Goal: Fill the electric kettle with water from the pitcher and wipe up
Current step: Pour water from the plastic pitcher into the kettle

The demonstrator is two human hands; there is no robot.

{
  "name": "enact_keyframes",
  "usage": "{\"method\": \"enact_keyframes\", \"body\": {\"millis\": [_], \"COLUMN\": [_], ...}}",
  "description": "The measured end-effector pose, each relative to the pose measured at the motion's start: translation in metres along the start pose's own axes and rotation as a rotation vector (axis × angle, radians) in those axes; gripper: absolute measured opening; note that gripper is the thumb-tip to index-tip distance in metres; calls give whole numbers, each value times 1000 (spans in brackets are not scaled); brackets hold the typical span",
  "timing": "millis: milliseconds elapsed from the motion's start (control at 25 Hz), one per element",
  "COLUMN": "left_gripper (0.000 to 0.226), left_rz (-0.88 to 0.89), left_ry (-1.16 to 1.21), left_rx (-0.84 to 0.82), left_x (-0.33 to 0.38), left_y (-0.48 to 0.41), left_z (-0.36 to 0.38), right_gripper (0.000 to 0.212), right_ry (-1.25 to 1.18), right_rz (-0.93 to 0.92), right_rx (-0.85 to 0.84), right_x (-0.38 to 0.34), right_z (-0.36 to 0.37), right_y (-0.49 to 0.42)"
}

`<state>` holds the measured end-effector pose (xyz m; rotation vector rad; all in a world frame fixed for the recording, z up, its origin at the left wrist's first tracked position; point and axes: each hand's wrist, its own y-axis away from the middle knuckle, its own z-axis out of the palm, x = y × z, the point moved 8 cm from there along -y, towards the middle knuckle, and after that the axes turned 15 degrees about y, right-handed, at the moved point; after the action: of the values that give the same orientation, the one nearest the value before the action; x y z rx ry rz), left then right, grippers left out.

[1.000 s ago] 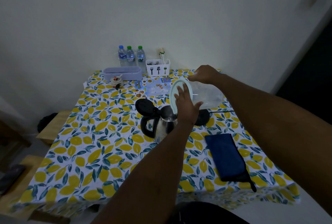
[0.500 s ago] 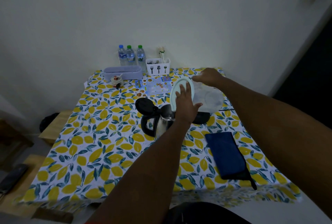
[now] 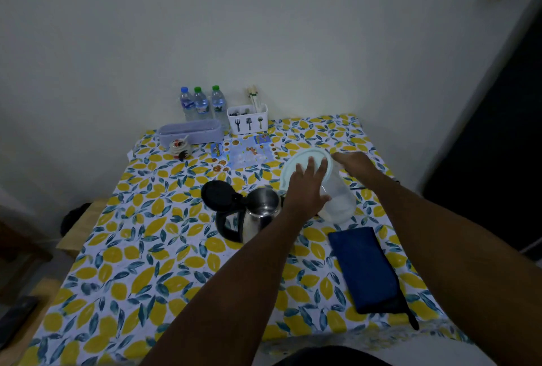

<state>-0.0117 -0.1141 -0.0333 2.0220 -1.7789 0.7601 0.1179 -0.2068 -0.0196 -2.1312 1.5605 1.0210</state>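
Observation:
A steel electric kettle point(image 3: 258, 216) with a black handle stands mid-table, its black lid point(image 3: 217, 197) flipped open to the left. Just right of it a clear plastic pitcher point(image 3: 340, 204) is tilted, its pale round lid point(image 3: 305, 160) facing me. My left hand point(image 3: 308, 186) lies flat against that lid with fingers spread. My right hand point(image 3: 356, 163) grips the pitcher from behind, near its top. A folded dark blue cloth point(image 3: 363, 269) lies on the table at the front right.
The table wears a lemon-print cloth point(image 3: 140, 271). Along the wall stand three water bottles point(image 3: 201, 103), a white cutlery holder point(image 3: 247, 122) and a lilac box point(image 3: 189, 133). A blue sheet point(image 3: 243, 153) lies in front of them. A wooden bench point(image 3: 79, 233) is left.
The pitcher has swung back from its steep tilt over the kettle toward upright and moved slightly right. Both hands moved with it.

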Motion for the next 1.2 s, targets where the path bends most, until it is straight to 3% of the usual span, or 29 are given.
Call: {"method": "enact_keyframes", "body": {"millis": [200,480,680,960,1080,1200], "left_gripper": [89,88,83,73,73,72], "left_rz": [74,151,135,155,162,165], "left_ry": [-152,-259,-304,-298,-278,-261], "left_rx": [-118,-210,-254,-197,-154,-120], "left_x": [28,67,69,61,65,64], "left_y": [-45,-112,-142,-152,-149,-147], "left_z": [44,109,144,152,156,155], "right_gripper": [26,29,22,22,21,35], "right_ry": [-182,-365,-396,-440,-294,-172], "right_rz": [130,297,259,230,142,142], "right_rx": [46,143,29,27,-82,2], "right_x": [69,157,191,217,221,226], "right_z": [-21,-55,-53,-53,-51,-55], "right_y": [-19,-66,-98,-121,-119,-115]}}
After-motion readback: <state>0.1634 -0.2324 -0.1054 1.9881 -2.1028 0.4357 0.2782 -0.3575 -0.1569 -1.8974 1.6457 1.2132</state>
